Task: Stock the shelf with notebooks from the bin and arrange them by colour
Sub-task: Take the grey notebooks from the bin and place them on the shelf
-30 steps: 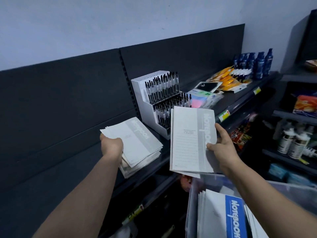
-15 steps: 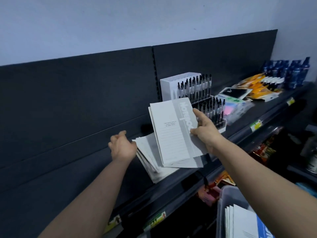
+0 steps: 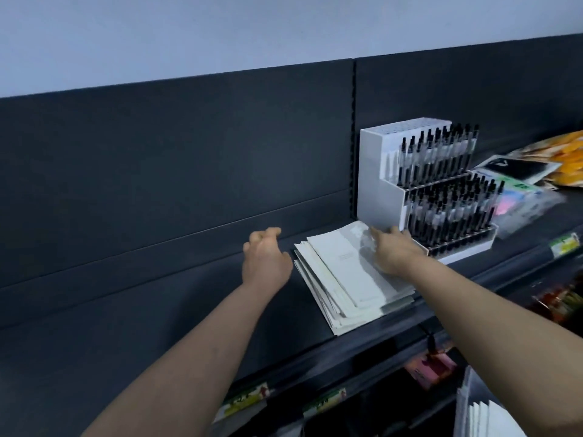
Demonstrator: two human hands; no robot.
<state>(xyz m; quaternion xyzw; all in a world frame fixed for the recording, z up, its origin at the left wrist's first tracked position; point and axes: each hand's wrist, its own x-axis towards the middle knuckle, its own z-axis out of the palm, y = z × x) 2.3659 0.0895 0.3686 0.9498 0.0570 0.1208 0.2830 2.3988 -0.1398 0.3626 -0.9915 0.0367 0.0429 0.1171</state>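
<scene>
A stack of grey-and-white notebooks lies flat on the dark shelf, just left of the pen display. My right hand rests palm down on the far right part of the top notebook, fingers spread. My left hand hovers just left of the stack, fingers loosely curled and apart, holding nothing. The clear bin shows at the bottom right with white notebooks standing in it.
A white tiered pen display stands right beside the stack. Further right lie sticky-note packs and orange packets. Price tags line the shelf's front edge. Lower shelves hold pink and red goods.
My right hand laid its grey notebook flat on top of the stack and now presses on it. My left hand let go of the stack and hovers beside it. The view shifted left.
</scene>
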